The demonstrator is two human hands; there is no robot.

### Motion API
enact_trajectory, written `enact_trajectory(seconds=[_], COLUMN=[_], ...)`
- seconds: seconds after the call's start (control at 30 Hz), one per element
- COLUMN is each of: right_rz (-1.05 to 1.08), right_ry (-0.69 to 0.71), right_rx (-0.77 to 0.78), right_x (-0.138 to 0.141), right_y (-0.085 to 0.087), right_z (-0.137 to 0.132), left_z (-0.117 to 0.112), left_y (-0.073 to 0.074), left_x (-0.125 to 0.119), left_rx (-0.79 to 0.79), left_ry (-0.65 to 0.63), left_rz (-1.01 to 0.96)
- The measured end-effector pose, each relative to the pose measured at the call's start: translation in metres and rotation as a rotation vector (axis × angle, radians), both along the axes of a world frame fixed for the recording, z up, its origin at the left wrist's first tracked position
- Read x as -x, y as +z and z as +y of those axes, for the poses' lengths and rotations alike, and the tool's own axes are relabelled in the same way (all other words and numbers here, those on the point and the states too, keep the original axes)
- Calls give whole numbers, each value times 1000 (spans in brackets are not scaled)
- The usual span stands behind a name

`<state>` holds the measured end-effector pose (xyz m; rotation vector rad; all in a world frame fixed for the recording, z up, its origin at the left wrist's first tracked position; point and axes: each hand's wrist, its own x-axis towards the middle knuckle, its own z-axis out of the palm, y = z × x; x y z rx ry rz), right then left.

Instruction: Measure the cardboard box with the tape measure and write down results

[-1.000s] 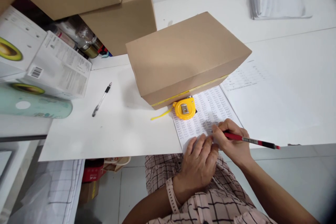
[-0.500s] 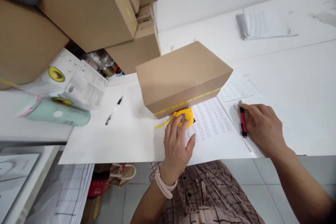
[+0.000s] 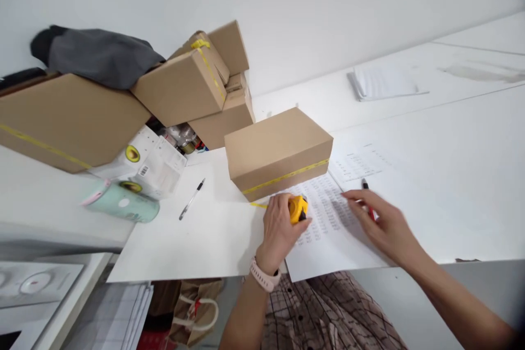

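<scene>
My left hand (image 3: 282, 224), with a pale pink watch band on its wrist, is closed around a yellow tape measure (image 3: 296, 209) with black parts. A short length of yellow tape blade (image 3: 258, 205) shows to its left. Just behind stands a closed cardboard box (image 3: 281, 147) with a strip of yellow tape along its front side. Printed sheets (image 3: 320, 251) lie under and beside the tape measure. My right hand (image 3: 383, 224) is over the right edge of these papers, fingers apart and holding nothing. Partly hidden beneath it lies a slim red-and-black tool (image 3: 372, 213).
A pen (image 3: 192, 199) lies to the left on the white table (image 3: 221, 246). Further left are a mint-green bottle (image 3: 135, 209), white avocado-print cartons (image 3: 162, 167) and stacked cardboard boxes (image 3: 176, 87). A paper stack (image 3: 383, 82) lies at the back right.
My left hand has wrapped around the tape measure and tilted it. My right hand has left the red-and-black tool's side and moved left over the papers. The view has tipped upward.
</scene>
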<state>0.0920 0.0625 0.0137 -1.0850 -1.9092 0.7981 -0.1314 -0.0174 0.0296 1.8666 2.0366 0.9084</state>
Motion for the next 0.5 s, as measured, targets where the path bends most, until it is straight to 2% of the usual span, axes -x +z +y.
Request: enact_trajectory(seconds=[0.1,0.17,0.23,0.4,0.5], right_rz=[151,234,261,189,184], right_ry=[305,418,475,561,622], right_rx=[351,460,469,336,374], right_x=[23,33,39,47,58], right_y=[18,29,38,55,65], right_z=[-13,-17,-18,-14,-12], left_z=[-15,-25,-32,-44,-47], left_y=[14,24,35,58,68], left_x=[-4,-5,-3,6,16], left_rx=[30,51,64,85,99], left_ry=[-79,-128,-153,-167,-178], left_rz=[-161,-225,-250,-243,-245])
